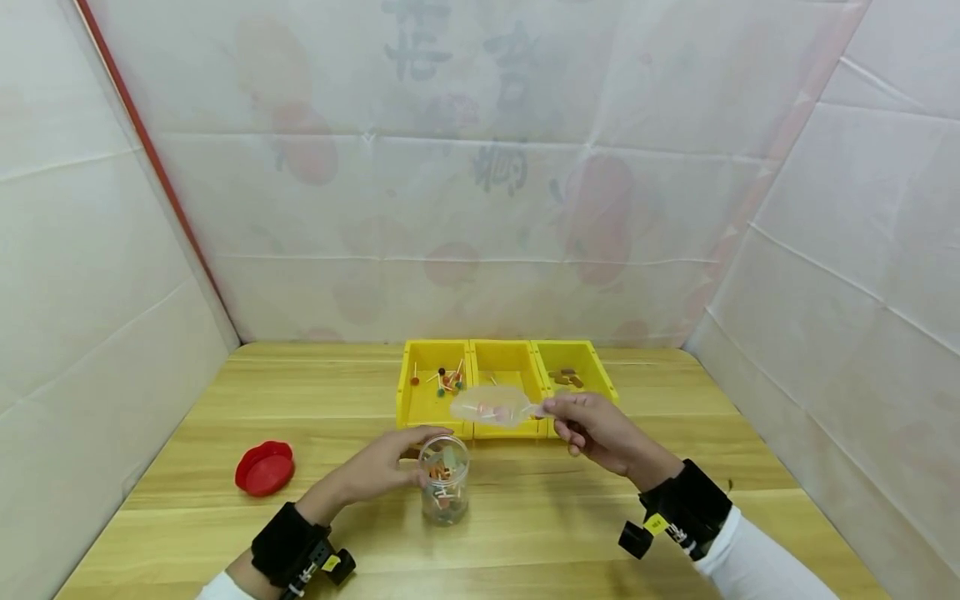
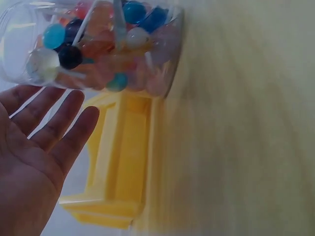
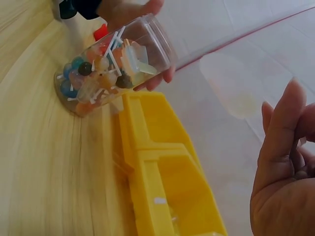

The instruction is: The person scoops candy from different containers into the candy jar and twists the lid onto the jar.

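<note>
Jar (image 1: pixel 445 490) of lollipops, upright on the table (image 1: pixel 540 533) just before the yellow bins (image 1: pixel 507 386): my left hand (image 1: pixel 382 468) steadies its rim with straight, relaxed fingers, while my right hand (image 1: pixel 596 427) pinches a clear scoop (image 1: pixel 491 406) above the jar, over the bins' front edge.

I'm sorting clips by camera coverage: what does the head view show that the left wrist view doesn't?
Only the head view shows the right hand pinching a clear scoop, the red lid, and all three yellow bins. Only the left wrist view shows the left hand's open palm and the coloured lollipops close up. Both show the clear jar on the wooden table.
</note>
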### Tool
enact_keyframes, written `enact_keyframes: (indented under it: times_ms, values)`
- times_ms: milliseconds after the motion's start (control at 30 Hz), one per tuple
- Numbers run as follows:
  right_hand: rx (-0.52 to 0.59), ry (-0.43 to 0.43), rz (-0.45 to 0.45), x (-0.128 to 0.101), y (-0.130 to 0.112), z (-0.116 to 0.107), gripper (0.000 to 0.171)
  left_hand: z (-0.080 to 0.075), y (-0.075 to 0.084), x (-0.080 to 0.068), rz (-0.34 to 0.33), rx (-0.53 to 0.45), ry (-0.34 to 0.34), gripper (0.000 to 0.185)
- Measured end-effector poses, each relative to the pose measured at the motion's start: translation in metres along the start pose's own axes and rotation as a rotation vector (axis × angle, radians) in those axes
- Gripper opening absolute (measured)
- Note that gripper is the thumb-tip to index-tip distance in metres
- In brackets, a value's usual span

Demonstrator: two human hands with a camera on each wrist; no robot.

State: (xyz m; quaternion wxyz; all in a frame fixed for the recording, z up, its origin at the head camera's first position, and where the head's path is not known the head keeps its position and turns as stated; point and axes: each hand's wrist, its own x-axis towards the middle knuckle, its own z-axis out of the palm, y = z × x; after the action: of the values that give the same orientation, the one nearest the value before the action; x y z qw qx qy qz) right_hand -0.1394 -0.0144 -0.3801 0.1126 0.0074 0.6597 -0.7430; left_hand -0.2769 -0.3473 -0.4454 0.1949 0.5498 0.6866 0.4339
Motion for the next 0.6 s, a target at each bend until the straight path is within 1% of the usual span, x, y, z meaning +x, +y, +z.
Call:
enact_keyframes:
  times_ms: [67, 167, 300, 467, 600]
  values:
    - [-0.004, -0.025, 0.008, -0.001, -0.001, 0.0, 0.035, 0.002, -0.002, 0.001, 0.002, -0.015, -0.015, 0.072]
    - [-0.018, -0.068, 0.022, -0.003, -0.003, -0.001, 0.033, 0.006, -0.002, 0.002, -0.028, -0.029, -0.025, 0.071]
    - [-0.035, -0.135, 0.022, -0.004, -0.005, -0.002, 0.029, 0.009, 0.002, 0.002, -0.082, -0.028, -0.022, 0.073]
    - [-0.085, -0.207, 0.014, -0.003, -0.011, -0.002, 0.027, 0.009, 0.003, 0.003, -0.091, -0.034, -0.025, 0.071]
    - [-0.148, -0.233, 0.03, -0.002, -0.019, -0.001, 0.026, 0.009, 0.003, 0.003, -0.091, -0.049, -0.03, 0.069]
